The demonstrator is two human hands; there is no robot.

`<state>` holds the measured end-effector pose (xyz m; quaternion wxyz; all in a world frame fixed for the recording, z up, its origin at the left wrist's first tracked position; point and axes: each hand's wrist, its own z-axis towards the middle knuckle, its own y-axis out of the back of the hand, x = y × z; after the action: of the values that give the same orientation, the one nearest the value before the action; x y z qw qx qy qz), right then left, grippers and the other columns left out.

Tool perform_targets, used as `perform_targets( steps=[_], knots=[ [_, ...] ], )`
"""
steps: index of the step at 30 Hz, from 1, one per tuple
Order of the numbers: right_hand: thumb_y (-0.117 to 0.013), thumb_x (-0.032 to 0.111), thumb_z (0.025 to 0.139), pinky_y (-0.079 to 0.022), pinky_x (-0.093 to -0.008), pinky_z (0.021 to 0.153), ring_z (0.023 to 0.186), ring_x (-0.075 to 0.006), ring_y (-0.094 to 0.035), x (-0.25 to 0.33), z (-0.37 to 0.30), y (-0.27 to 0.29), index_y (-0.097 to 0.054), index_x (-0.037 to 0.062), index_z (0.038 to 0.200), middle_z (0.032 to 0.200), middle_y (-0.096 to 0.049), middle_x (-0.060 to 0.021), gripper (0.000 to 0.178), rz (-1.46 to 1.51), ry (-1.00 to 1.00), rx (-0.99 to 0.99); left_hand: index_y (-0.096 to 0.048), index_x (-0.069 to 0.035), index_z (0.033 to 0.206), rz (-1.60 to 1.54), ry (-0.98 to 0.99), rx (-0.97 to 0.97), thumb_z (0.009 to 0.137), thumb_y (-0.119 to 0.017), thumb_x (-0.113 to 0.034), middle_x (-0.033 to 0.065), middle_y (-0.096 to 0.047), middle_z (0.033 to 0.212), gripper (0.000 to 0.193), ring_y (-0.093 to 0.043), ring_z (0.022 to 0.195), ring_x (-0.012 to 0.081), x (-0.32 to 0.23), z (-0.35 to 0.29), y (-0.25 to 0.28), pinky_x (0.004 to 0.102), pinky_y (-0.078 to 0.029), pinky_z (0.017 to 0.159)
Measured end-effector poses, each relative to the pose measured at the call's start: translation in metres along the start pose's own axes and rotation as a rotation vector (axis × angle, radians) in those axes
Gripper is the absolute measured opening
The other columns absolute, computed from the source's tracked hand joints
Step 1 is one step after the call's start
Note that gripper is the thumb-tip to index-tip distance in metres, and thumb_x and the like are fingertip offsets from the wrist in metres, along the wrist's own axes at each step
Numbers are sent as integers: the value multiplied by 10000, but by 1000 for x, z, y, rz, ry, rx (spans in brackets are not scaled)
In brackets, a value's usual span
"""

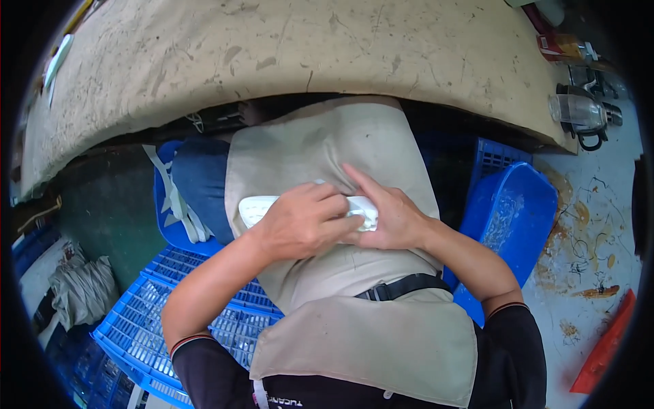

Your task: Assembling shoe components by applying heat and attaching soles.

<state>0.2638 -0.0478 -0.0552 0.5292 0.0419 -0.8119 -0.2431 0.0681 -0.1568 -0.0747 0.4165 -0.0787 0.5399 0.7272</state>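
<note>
A white shoe (256, 208), long and narrow with a rounded end at the left, lies crosswise over my apron-covered lap. My left hand (304, 221) is closed over its middle from above, with the fingers curled and their tips by the shoe's right part. My right hand (397, 217) cups the right end, one finger stretched up and away from the shoe. White, shiny material shows between the two hands. The left hand hides most of the shoe's middle, and what its fingertips grip cannot be made out.
A padded beige worktable (306, 48) spans the far side. Blue plastic crates (146, 327) stand at left, near a blue tub (180, 232) with white strips. A blue bin (521, 218) is at right. A clear bottle (579, 109) is at the table's right end; a red bag (606, 347) lies below.
</note>
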Motion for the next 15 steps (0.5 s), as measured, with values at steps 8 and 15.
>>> perform_targets(
  steps=[8, 15],
  knots=[
    [-801, 139, 744, -532, -324, 741, 839, -272, -681, 2, 5, -4, -636, -34, 1212, 1018, -717, -155, 525, -37, -55, 114, -586, -6, 1264, 183, 546, 117, 746, -746, -468, 72, -609, 821, 712, -551, 657, 214, -25, -31, 12, 313, -454, 608],
    [-799, 140, 771, -497, -288, 657, 708, -192, -633, -2, 2, -1, -701, -34, 1089, 901, -726, -102, 375, 182, -13, 106, -560, -12, 1327, 166, 659, 58, 761, -760, -482, 86, -658, 755, 763, -591, 581, 199, -36, -41, 4, 301, -456, 570]
  ],
)
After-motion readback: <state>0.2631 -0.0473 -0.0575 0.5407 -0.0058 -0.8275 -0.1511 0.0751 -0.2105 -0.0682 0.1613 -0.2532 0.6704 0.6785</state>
